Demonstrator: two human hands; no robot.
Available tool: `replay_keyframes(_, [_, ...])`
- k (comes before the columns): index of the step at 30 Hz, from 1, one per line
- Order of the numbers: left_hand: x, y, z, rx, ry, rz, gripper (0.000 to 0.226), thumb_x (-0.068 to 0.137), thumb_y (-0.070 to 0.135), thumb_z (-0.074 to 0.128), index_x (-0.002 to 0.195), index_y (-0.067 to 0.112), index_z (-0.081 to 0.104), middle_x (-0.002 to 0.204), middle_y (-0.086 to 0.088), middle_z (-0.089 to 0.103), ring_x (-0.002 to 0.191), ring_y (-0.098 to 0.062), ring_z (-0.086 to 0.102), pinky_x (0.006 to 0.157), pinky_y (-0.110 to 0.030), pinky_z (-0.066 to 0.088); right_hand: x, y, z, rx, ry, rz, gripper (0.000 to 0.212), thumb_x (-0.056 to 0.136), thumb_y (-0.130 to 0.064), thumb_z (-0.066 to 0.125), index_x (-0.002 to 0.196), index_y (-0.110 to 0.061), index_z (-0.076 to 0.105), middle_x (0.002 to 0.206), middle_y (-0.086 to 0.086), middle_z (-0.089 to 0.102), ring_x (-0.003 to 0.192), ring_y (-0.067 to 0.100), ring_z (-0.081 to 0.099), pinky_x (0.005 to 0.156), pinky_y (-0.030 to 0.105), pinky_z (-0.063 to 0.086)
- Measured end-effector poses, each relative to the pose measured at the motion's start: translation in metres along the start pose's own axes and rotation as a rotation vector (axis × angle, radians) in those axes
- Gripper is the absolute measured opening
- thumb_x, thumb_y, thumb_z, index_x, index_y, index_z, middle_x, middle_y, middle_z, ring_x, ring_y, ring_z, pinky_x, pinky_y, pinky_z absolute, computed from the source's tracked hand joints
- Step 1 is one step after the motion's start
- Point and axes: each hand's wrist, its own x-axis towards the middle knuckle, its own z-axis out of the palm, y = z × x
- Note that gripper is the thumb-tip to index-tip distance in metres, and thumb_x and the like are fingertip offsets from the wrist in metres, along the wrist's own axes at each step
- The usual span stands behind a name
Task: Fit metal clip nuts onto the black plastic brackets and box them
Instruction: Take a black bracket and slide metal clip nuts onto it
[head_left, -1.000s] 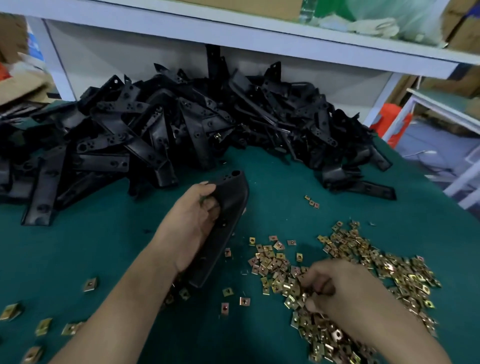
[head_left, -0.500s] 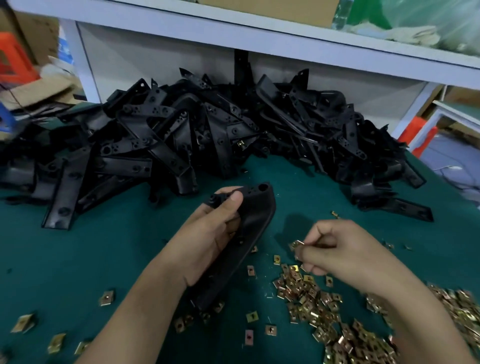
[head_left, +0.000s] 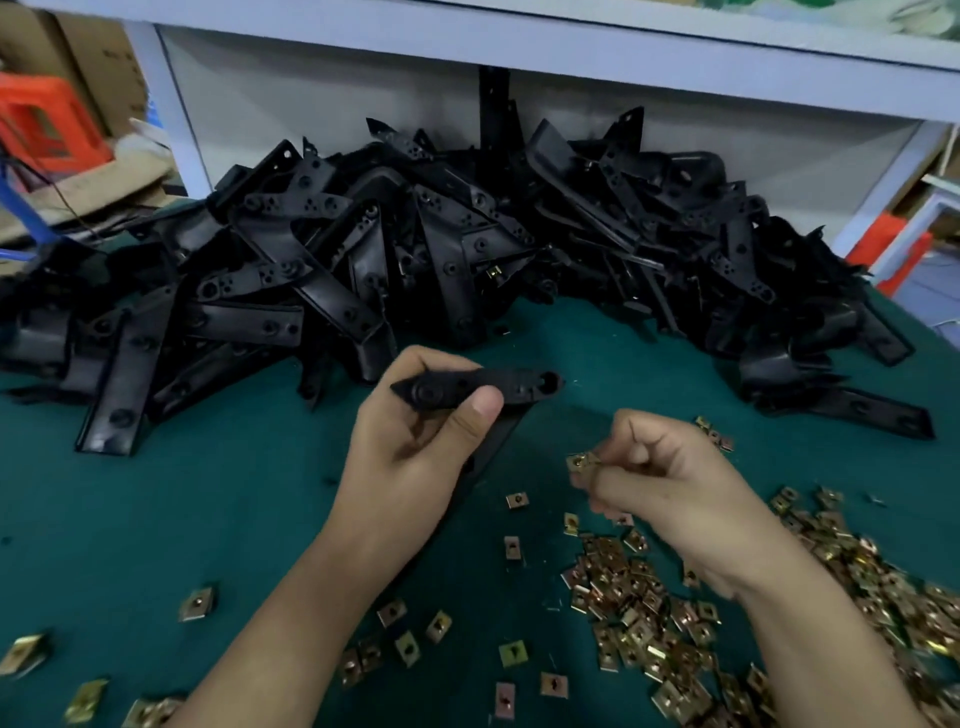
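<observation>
- The task looks to be at an early stage. A big pile of brackets (head_left: 415, 260) lies along the back of the table (head_left: 208, 519), under the shelf (head_left: 519, 36), and nearly all of them show bare black plastic.
- One gold glint sits deep in that pile, but I cannot tell whether it is a fitted nut or a loose one.
- No box shows anywhere in view, so I judge all the boxing is yet to be done.
- A heap of clip nuts (head_left: 649, 597) spreads over the green cloth at the near right, with stray ones scattered toward the near left. Plenty of stock is left.
- The left hand (head_left: 410, 457) grips one bracket (head_left: 498, 384) above the cloth, between the pile and the heap. Its fingers curl over the top and its thumb presses the front face.
- No nut is visible on this bracket, so the step in hand seems to be its first fitting.
- The right hand (head_left: 660, 483) is nearly closed and pinches a single clip nut (head_left: 582, 461) at its fingertips. The nut is held clear of the table, near the bracket but apart from it.
- The visible arm of the bracket runs across the view, almost level. Its pointed tip is to the left and its rounded end, with a hole, is to the right, nearest the nut.
- A second leg slopes down from the right part of that arm toward the left wrist, mostly hidden behind the palm.
- The nut is small and blurred. It points left toward the bracket, but I cannot tell which way its open side faces.
</observation>
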Motion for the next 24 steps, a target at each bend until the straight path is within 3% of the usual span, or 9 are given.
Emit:
replay_keyframes(3, [-0.0020, -0.0043, 0.0018, 0.163, 0.041, 0.045, 0.020, 0.093, 0.040, 0.066, 0.094, 0.029, 0.049, 0.072, 0.019, 0.053, 0.062, -0.002, 0.050, 0.060, -0.018, 0.042, 0.0000, 0.0042, 0.0003, 0.036, -0.032, 0.026, 0.027, 0.080, 0.010, 0.072, 0.064, -0.006, 0.057, 0.094, 0.004, 0.075, 0.065, 0.015, 0.067, 0.058, 0.022, 0.052])
replay_keyframes(7, [-0.0041, -0.0058, 0.0021, 0.355, 0.076, 0.106, 0.028, 0.087, 0.059, 0.061, 0.096, 0.046, 0.037, 0.079, 0.026, 0.052, 0.067, -0.010, 0.052, 0.059, -0.042, 0.048, -0.0007, 0.0038, 0.0012, 0.013, -0.026, -0.027, 0.018, 0.070, -0.007, 0.073, 0.063, -0.009, 0.056, 0.070, 0.009, 0.069, 0.062, 0.023, 0.062, 0.056, 0.027, 0.049])
replay_keyframes(10, [-0.0048, -0.0041, 0.0017, 0.432, 0.074, 0.183, 0.033, 0.088, 0.066, 0.058, 0.099, 0.045, 0.034, 0.080, 0.021, 0.052, 0.067, -0.011, 0.051, 0.055, -0.034, 0.043, -0.0011, 0.0029, 0.0010, 0.042, -0.054, -0.028, 0.016, 0.073, -0.005, 0.074, 0.072, -0.016, 0.062, 0.065, 0.010, 0.067, 0.061, 0.024, 0.064, 0.055, 0.027, 0.050])
replay_keyframes(13, [-0.0052, -0.0028, 0.0008, 0.464, 0.040, 0.193, 0.031, 0.092, 0.059, 0.059, 0.099, 0.041, 0.035, 0.087, 0.008, 0.051, 0.068, -0.015, 0.050, 0.054, -0.030, 0.041, -0.0015, 0.0021, 0.0011, 0.071, -0.094, -0.027, 0.022, 0.082, 0.005, 0.074, 0.085, -0.017, 0.071, 0.069, 0.008, 0.069, 0.061, 0.018, 0.066, 0.055, 0.022, 0.050])
replay_keyframes(19, [-0.0049, -0.0025, -0.0023, 0.499, -0.066, 0.145, 0.029, 0.091, 0.055, 0.060, 0.097, 0.039, 0.036, 0.082, 0.001, 0.049, 0.062, -0.017, 0.044, 0.052, -0.021, 0.035, -0.0027, -0.0008, 0.0053, 0.077, -0.072, 0.004, 0.012, 0.078, -0.007, 0.080, 0.081, -0.014, 0.071, 0.068, 0.004, 0.067, 0.058, 0.017, 0.065, 0.053, 0.021, 0.050])
replay_keyframes(24, [-0.0043, -0.0040, -0.0044, 0.502, -0.138, 0.093, 0.032, 0.088, 0.060, 0.058, 0.097, 0.038, 0.037, 0.082, -0.002, 0.049, 0.064, -0.022, 0.044, 0.055, -0.036, 0.037, -0.0038, -0.0020, 0.0039, 0.148, -0.059, 0.026, 0.013, 0.068, -0.023, 0.080, 0.080, -0.022, 0.075, 0.072, 0.004, 0.069, 0.060, 0.017, 0.066, 0.054, 0.020, 0.050])
